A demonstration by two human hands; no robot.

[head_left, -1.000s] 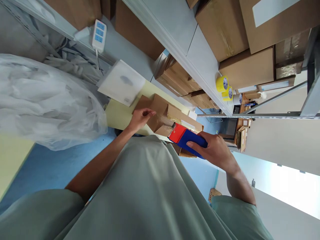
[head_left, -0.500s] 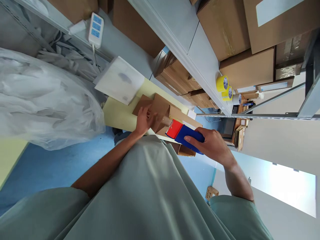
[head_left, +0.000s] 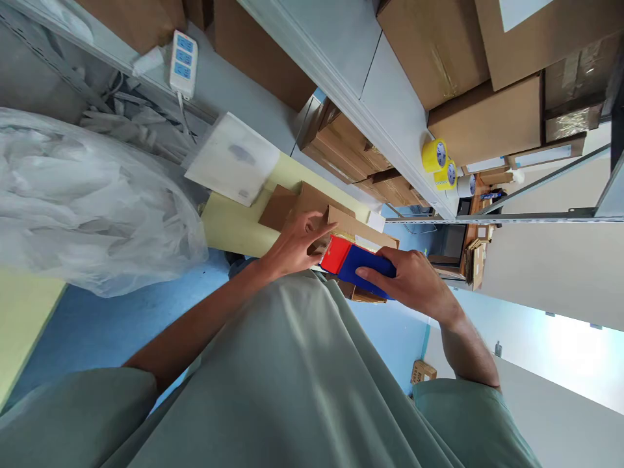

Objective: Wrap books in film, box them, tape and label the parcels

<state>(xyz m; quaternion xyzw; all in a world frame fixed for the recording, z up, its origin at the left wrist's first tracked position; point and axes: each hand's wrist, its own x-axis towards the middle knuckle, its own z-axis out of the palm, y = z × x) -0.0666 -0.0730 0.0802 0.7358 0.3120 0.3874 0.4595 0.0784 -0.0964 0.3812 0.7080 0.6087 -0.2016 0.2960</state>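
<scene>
My right hand (head_left: 412,276) is closed round the blue body of a tape dispenser (head_left: 358,266), with its red end pointing left over a brown cardboard box (head_left: 358,227). My left hand (head_left: 295,244) is at the near side of that box, close to the dispenser's red end. Its fingers are partly stretched and apart, and I cannot make out anything held in them. A brown flap (head_left: 277,207) of the box sticks out to the left on the pale yellow table (head_left: 231,224). The part of the box under my left hand is hidden.
A white flat packet (head_left: 234,159) lies behind the box. To the left bulges a large clear plastic bag (head_left: 97,208) of white material. Shelves hold several cartons (head_left: 433,52), yellow tape rolls (head_left: 433,156) and a power strip (head_left: 184,65).
My left hand has moved right, from the box's left flap to beside the dispenser's red end, its fingers stretching out. My right hand and the dispenser have shifted slightly left.
</scene>
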